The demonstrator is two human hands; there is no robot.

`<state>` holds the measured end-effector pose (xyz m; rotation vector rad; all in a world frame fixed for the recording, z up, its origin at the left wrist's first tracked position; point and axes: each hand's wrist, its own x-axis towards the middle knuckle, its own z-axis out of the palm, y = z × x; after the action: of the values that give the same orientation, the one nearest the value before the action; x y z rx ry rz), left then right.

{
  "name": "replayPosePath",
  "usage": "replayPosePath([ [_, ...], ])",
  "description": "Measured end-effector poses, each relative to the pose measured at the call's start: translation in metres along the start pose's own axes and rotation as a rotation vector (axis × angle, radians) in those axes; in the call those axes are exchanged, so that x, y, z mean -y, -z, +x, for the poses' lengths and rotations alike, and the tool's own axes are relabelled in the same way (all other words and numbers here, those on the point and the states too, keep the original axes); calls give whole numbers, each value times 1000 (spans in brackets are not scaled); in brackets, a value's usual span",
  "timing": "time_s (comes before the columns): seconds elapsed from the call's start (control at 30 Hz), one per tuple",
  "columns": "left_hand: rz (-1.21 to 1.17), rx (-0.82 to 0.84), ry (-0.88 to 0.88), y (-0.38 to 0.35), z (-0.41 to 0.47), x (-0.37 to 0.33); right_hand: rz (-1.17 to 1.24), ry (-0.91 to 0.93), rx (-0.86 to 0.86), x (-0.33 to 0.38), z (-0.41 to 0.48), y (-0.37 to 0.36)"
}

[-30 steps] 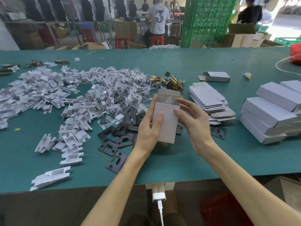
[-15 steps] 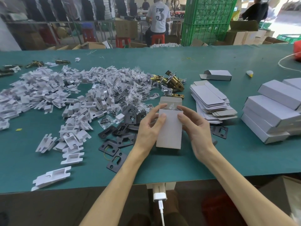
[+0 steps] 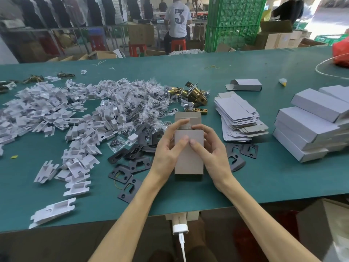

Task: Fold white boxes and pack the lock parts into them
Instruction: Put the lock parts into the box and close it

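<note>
- A green table [image 3: 188, 82] filled the near view. Beyond it lay a workshop floor with cardboard cartons, stacked green crates [image 3: 234, 21] and a person in a white shirt [image 3: 178, 17] seated on a red stool [image 3: 178, 44].
- The white box [image 3: 188, 159] stood on end at the table's near edge, its top flap up and open.
- The left hand [image 3: 168, 154] and right hand [image 3: 213, 154] both gripped the white box. Their thumbs met on its front face and their forefingers curled over its open mouth.
- Left of the white box, black plates [image 3: 132, 167] lay scattered, partly hidden by the left hand. Further left spread a broad heap of white plastic inserts [image 3: 56, 114].
- Behind the white box lay screw bags [image 3: 151, 103] and brass latches [image 3: 194, 93].
- Right of the white box sat a stack of flat box blanks [image 3: 238, 114], with more black plates just beside the right hand.
- Far right of the white box, folded boxes [image 3: 311, 125] were piled.
</note>
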<state>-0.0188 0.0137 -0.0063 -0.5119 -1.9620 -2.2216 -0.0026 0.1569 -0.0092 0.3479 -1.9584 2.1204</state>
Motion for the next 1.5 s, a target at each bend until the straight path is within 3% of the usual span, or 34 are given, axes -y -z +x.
replayPosePath([
  [0.37,161,-58,-47,-3,0,6,-85,35,17,1,-2,-3],
  [0.6,221,-108,-129,-1,4,9,-20,27,-18,-1,0,-1],
  [1.03,-28,-77,-113,4,2,0,5,9,-26,-2,-1,-3],
  [1.5,-35,-131,-94,2,3,5,-67,-48,45,-1,-4,-6],
])
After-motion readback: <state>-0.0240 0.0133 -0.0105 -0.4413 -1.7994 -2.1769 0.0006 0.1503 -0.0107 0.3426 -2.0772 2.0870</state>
